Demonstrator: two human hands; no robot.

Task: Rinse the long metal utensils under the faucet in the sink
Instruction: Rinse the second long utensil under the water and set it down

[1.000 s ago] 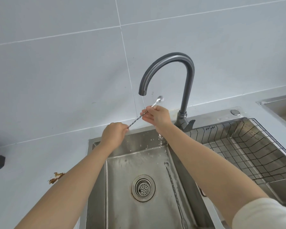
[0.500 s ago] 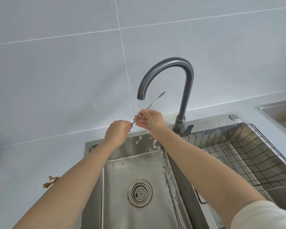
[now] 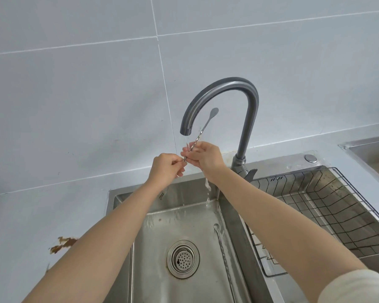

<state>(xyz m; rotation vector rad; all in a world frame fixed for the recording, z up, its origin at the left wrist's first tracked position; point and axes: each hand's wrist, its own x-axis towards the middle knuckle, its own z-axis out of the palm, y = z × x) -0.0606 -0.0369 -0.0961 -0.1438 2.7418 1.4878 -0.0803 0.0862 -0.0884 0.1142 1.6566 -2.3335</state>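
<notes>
head view: under the running faucet (image 3: 223, 99) we clamp a long twisted spoon (image 3: 202, 130) between left hand (image 3: 165, 169) and right hand (image 3: 206, 156), while a second spoon (image 3: 222, 248) lies in the sink (image 3: 158, 237).

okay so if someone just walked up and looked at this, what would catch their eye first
Probably the dark curved faucet against the pale tiled wall, with both hands raised just under its spout. The left hand and right hand pinch a long twisted metal spoon in the running water. A second long utensil lies in the sink, right of the drain.
</notes>
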